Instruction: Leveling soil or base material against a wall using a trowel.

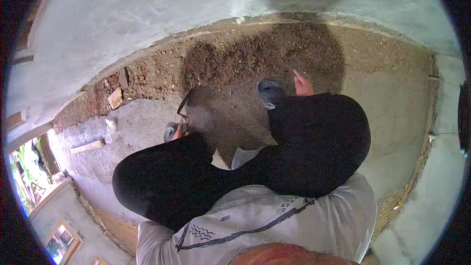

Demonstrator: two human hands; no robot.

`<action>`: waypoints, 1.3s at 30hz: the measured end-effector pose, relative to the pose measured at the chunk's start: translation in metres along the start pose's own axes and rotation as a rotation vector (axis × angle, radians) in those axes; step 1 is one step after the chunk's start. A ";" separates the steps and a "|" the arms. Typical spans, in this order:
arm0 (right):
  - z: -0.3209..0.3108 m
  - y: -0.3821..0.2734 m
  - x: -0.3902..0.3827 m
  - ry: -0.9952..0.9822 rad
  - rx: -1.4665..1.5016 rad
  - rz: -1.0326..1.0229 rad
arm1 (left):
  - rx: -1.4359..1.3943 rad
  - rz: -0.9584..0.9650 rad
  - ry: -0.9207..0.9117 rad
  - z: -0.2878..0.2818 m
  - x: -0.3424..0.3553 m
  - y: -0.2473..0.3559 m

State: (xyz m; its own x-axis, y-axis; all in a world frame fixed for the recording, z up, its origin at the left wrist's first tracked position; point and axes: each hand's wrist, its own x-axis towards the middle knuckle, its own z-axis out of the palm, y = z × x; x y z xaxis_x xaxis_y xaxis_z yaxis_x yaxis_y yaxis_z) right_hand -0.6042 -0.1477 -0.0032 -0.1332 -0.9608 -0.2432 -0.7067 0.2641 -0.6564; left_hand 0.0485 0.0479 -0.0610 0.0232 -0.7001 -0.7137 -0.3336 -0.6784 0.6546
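I am squatting over a strip of loose gravelly soil (pixel 230 59) beside a wall. My left hand (pixel 178 131), partly covered by my left knee, is closed round the handle of a trowel (pixel 183 106). Its dark, narrow blade reaches forward to the border between soil and smooth floor. Beyond my right knee shows my right hand (pixel 304 86), with one finger stretched out toward the soil and nothing visible in it. The knee hides the rest of that hand. Just left of it is my right shoe (pixel 270 92).
A grey plastered wall (pixel 147 19) curves across the far side. Left on the concrete floor (pixel 142 118) lie a broken chunk (pixel 115 98), a wooden strip (pixel 87 146) and a crumpled clear plastic piece (pixel 111 126). At far left is a bright opening (pixel 32 172).
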 end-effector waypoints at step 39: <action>0.016 0.035 -0.001 0.392 -0.065 -0.316 | 0.100 0.242 0.065 0.011 -0.017 0.100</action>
State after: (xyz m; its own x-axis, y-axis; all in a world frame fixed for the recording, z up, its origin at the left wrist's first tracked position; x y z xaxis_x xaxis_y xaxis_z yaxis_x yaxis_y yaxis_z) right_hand -0.6176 -0.1362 -0.0368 -0.1480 -0.9555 0.2550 -0.7950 -0.0384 -0.6054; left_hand 0.0042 -0.0059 0.0138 -0.0097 -0.8544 -0.5196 -0.4281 -0.4661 0.7743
